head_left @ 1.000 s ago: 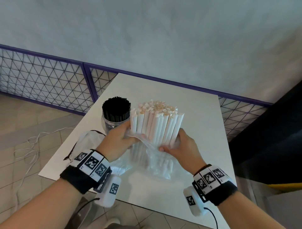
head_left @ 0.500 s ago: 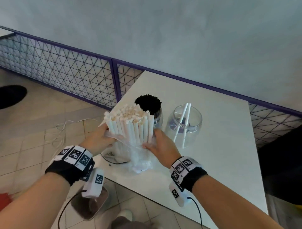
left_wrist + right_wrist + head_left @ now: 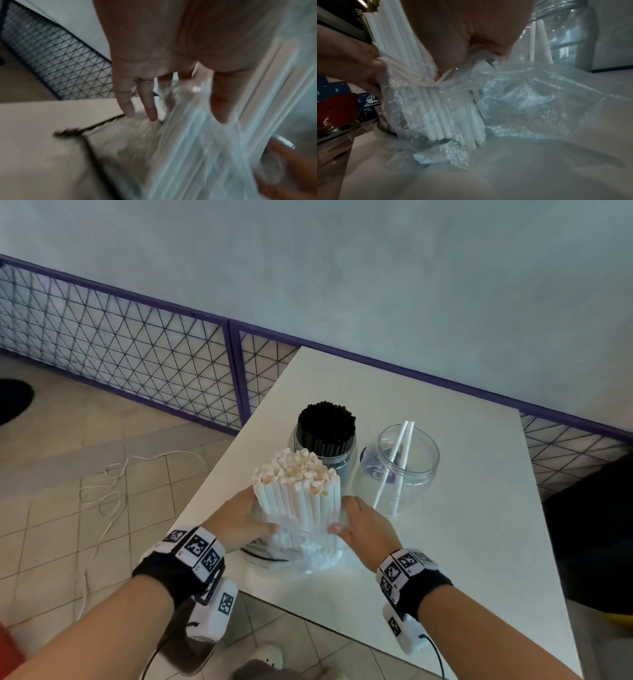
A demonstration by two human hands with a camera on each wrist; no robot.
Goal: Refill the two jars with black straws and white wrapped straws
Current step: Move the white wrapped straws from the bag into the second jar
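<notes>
No text, label or number can be read anywhere.

- Head view: bright, even daylight with a cool cast; soft, faint shadows fall on the surface (image 3: 445, 542) under the bag (image 3: 308, 549). The railing (image 3: 137, 350) bows at the left edge from the wide lens.
- Left wrist view: dim and heavily motion-blurred; the left hand (image 3: 154, 54) and the plastic smear into streaks, with one small glint of glare.
- Right wrist view: dim, grainy; the right hand (image 3: 462, 33) is near and out of focus, the bag sparkles with highlights, and the jar (image 3: 565, 33) glares.
</notes>
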